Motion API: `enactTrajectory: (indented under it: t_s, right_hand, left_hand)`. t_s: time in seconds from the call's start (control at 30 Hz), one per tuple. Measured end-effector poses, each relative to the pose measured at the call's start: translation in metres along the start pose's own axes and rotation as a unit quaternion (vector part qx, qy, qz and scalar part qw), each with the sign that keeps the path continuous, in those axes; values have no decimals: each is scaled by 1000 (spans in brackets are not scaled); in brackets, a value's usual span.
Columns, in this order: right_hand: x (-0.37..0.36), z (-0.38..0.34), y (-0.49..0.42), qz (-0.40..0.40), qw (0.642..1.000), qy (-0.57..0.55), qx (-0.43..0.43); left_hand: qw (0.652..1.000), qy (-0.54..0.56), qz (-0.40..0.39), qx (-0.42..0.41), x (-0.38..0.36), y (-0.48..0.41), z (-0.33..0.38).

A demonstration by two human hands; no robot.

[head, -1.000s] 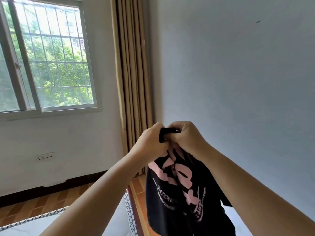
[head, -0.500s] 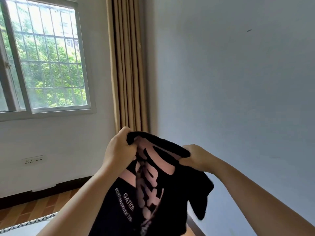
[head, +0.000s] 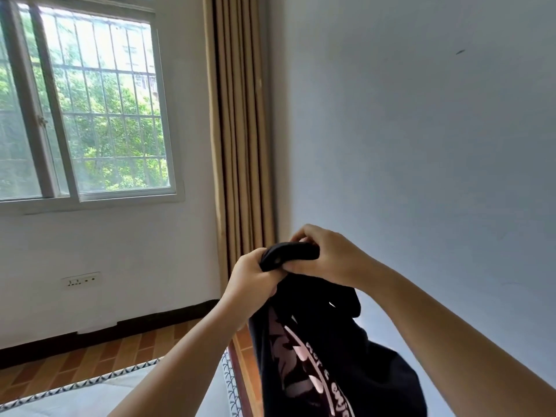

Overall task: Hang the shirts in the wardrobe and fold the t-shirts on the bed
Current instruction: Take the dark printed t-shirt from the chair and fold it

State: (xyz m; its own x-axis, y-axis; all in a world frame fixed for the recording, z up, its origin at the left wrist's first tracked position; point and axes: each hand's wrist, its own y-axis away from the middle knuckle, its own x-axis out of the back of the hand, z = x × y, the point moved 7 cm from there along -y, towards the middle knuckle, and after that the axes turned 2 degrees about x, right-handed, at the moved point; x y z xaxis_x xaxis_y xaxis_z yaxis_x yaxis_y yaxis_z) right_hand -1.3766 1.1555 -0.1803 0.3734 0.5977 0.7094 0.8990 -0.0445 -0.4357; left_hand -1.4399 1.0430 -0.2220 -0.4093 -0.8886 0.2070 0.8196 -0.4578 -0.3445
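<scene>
A black t-shirt (head: pixel 328 359) with pink lettering hangs in the air in front of me, bunched at its top edge. My left hand (head: pixel 252 281) grips that top edge from the left. My right hand (head: pixel 328 257) pinches the same edge right beside it, fingers curled over the cloth. The two hands touch each other. The shirt's lower part runs out of the frame at the bottom. A corner of the bed (head: pixel 126 392) with a white sheet and patterned trim lies below my left forearm.
A pale wall (head: pixel 421 145) stands close on the right. A beige curtain (head: pixel 240 130) hangs in the corner, next to a barred window (head: pixel 90 109). A wall socket (head: pixel 80 279) sits low on the left wall. Brown floor tiles (head: pixel 90 356) show beyond the bed.
My hands, spread apart along the shirt's top half a second ago, have come together again at one bunched spot. The shirt now hangs narrower and further right.
</scene>
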Motion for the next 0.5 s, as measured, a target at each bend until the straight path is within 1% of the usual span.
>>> enactTrajectory:
  t_s: [0.1,0.13,0.2,0.23,0.3,0.37,0.43,0.5]
  right_hand:
    - [-5,24,15,-87,992,-38,-87]
    - [-6,30,19,-96,990,-42,-97]
    - [-1,38,21,-59,994,-42,-86]
    - [4,40,21,-27,996,-48,-77]
    - [16,43,19,41,995,-67,-65]
    - [30,34,15,101,991,-83,-39]
    - [31,16,9,112,991,-75,1]
    - [21,-3,5,103,992,-70,31]
  left_hand:
    - [991,118,16,56,3,-1,-7]
    - [986,148,15,80,3,-1,-8]
    - [978,177,-3,114,1,-1,-7]
    - [977,174,-18,122,0,0,-6]
    - [982,125,-61,130,-5,3,-4]
    - [991,35,-95,91,-10,4,-1]
    - [992,-41,-114,31,-18,5,7]
    - [994,-33,-104,-2,-25,6,14]
